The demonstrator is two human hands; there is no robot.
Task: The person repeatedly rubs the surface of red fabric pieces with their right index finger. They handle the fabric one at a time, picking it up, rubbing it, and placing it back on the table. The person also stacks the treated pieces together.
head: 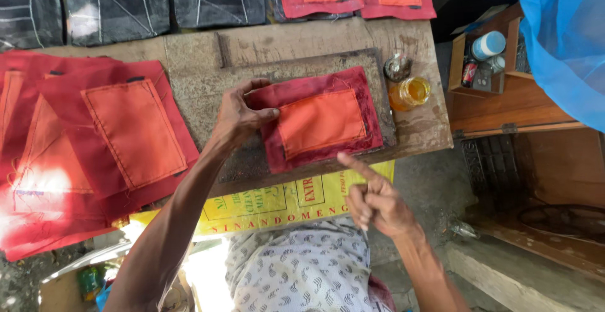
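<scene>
Two hands worked over one cloth piece. The dark red cloth piece (315, 123), carrying a stitched orange patch (321, 121), lay flat on a dark slab (252, 85) in the middle of the wooden workbench (283, 38), directly in front of the person. The left hand (238, 115) pinched the piece's left edge between thumb and fingers, apparently to keep it from sliding on the slab. The right hand (377, 200) held nothing: three fingers were curled in and the index finger extended toward the piece's lower edge, just short of touching it.

A stack of similar red pieces with orange patches (126, 129) lay to the left, overlapping and within easy reach. Black pieces with white chalk lines (113, 3) sat in a row along the far edge, well apart from the hands. A jar of yellow liquid (409, 92) stood just beside the slab's right end. A yellow printed sheet (277, 202) hung from the near edge of the workbench.
</scene>
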